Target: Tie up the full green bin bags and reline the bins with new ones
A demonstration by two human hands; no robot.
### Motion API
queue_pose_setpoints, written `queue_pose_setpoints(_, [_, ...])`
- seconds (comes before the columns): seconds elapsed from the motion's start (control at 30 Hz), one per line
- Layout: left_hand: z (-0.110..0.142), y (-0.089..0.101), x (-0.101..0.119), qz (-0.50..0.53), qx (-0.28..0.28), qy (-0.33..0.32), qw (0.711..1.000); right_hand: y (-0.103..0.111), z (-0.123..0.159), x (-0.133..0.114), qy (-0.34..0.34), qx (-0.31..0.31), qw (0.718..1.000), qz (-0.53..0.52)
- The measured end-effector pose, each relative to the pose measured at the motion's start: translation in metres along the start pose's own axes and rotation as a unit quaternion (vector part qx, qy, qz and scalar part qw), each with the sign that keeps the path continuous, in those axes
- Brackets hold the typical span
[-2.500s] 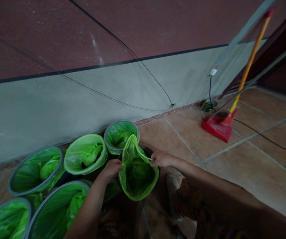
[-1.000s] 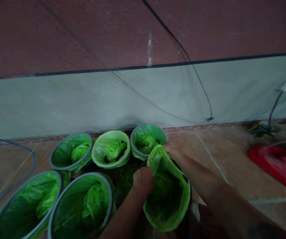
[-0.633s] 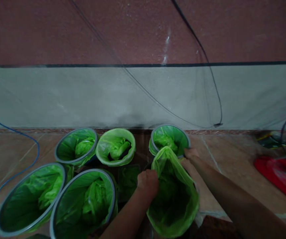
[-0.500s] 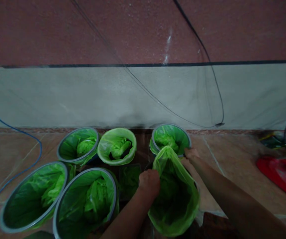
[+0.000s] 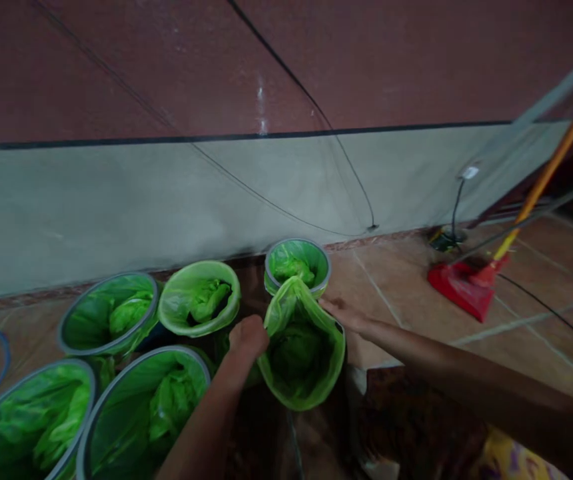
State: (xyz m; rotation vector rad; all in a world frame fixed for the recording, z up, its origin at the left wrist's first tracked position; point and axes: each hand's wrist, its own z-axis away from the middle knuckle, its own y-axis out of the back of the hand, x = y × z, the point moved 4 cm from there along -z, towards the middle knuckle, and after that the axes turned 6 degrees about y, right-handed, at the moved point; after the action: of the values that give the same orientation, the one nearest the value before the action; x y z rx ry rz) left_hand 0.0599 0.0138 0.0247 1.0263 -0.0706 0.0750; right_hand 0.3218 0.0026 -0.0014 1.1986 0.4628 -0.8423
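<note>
A light green bin liner stands open in front of me, its far edge pulled up to a point. It lines a bin whose outside is mostly hidden. My left hand is closed on the liner's left edge. On the opposite side, my right hand grips near its upper right edge, the fingertips partly hidden. Crumpled green plastic lies in the bottom. Just behind is a grey-rimmed lined bin. Left of my hands stand another lined bin and a larger grey-rimmed bin.
Further left are two more lined bins, one near the wall and one closer. A red dustpan and an orange-yellow pole are at right. Thin cables hang along the wall; a blue cable lies at left.
My view has turned right, bringing the dustpan and pole further into sight. Both hands still hold the liner, which now appears smaller and more upright.
</note>
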Motion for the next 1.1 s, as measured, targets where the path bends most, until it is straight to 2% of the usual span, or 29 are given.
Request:
queue_pose_setpoints(0.13, [-0.002, 0.0, -0.004, 0.017, 0.003, 0.004, 1.0, -0.005, 0.028, -0.002, 0.008, -0.026, 0.991, 0.132])
queue_pose_setpoints(0.23, [0.001, 0.008, -0.007, 0.058, 0.026, -0.012, 0.998, 0.001, 0.037, -0.008, 0.004, -0.012, 0.985, 0.172])
queue_pose_setpoints(0.3, [0.003, 0.017, -0.01, 0.122, 0.06, -0.032, 0.99, 0.011, 0.044, -0.021, 0.043, 0.002, 0.979, 0.201])
queue_pose_setpoints(0.37, [0.007, 0.028, -0.016, 0.232, 0.08, -0.049, 0.968, 0.028, 0.051, -0.038, 0.093, 0.017, 0.969, 0.226])
queue_pose_setpoints(0.43, [0.013, 0.037, -0.021, 0.387, 0.081, -0.064, 0.916, 0.046, 0.058, -0.058, 0.145, 0.034, 0.966, 0.211])
queue_pose_setpoints(0.47, [0.017, 0.042, -0.023, 0.47, 0.08, -0.079, 0.876, 0.055, 0.061, -0.069, 0.175, 0.047, 0.968, 0.175])
queue_pose_setpoints(0.53, [0.028, 0.052, -0.02, 0.605, 0.081, -0.121, 0.783, 0.07, 0.066, -0.088, 0.245, 0.089, 0.964, 0.055])
queue_pose_setpoints(0.6, [0.039, 0.06, -0.011, 0.681, 0.067, -0.176, 0.708, 0.077, 0.066, -0.102, 0.297, 0.128, 0.942, -0.094])
queue_pose_setpoints(0.63, [0.044, 0.062, -0.004, 0.703, 0.053, -0.198, 0.681, 0.076, 0.065, -0.106, 0.307, 0.134, 0.928, -0.165])
queue_pose_setpoints(0.7, [0.05, 0.061, 0.01, 0.724, 0.017, -0.221, 0.653, 0.065, 0.059, -0.108, 0.286, 0.098, 0.904, -0.303])
queue_pose_setpoints(0.77, [0.051, 0.058, 0.021, 0.729, -0.004, -0.222, 0.648, 0.044, 0.053, -0.106, 0.221, 0.016, 0.881, -0.417])
queue_pose_setpoints(0.83, [0.048, 0.054, 0.029, 0.719, -0.003, -0.22, 0.659, 0.026, 0.051, -0.104, 0.17, -0.044, 0.866, -0.468])
queue_pose_setpoints(0.87, [0.046, 0.053, 0.031, 0.715, 0.004, -0.22, 0.664, 0.019, 0.05, -0.104, 0.158, -0.055, 0.869, -0.466])
queue_pose_setpoints(0.97, [0.041, 0.052, 0.035, 0.709, 0.033, -0.222, 0.669, 0.004, 0.052, -0.104, 0.142, -0.068, 0.901, -0.405])
queue_pose_setpoints(1.1, [0.035, 0.048, 0.045, 0.702, 0.025, -0.225, 0.675, -0.022, 0.058, -0.111, 0.169, -0.178, 0.92, -0.304])
